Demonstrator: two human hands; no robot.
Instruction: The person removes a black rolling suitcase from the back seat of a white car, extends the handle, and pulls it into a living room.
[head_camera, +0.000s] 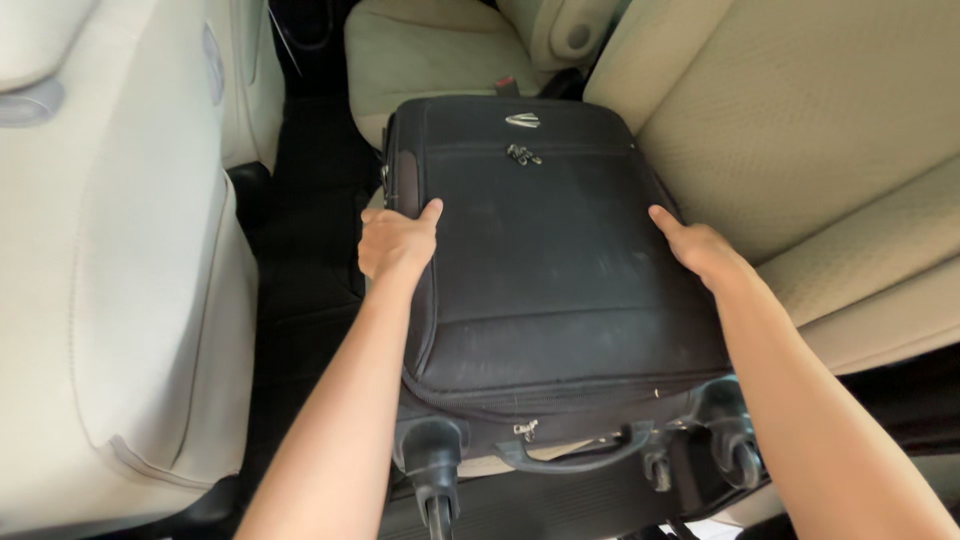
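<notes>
A black soft-sided suitcase (545, 260) lies flat on the beige rear seat of a car, its wheels (436, 470) and bottom handle (575, 455) toward me. My left hand (395, 243) grips its left edge, thumb on top. On the right edge my right hand (700, 248) holds the case, fingers tucked between it and the seat back. Silver zipper pulls (522, 154) sit near the far end of the lid.
The beige seat back (800, 130) rises at the right. A front seat's back (120, 260) fills the left. Between them lies the dark floor (300, 250). A red seat-belt buckle (505, 85) shows beyond the case.
</notes>
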